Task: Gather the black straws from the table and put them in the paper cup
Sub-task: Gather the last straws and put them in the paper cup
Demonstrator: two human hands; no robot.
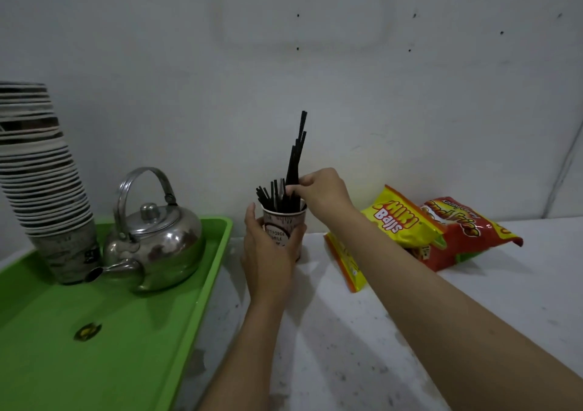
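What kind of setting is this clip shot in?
Probably a small drinks or snack counter: a tall stack of paper cups and a metal kettle on a green tray, with snack packets by the wall.

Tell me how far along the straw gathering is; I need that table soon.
Nearly done. Many black straws already stand in the paper cup, steadied by the left hand. The right hand is lowering a last bunch. No loose straws show on the table.

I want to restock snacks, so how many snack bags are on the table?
3: a yellow bag, a red bag beside it, an orange bag partly under them. More may be hidden.
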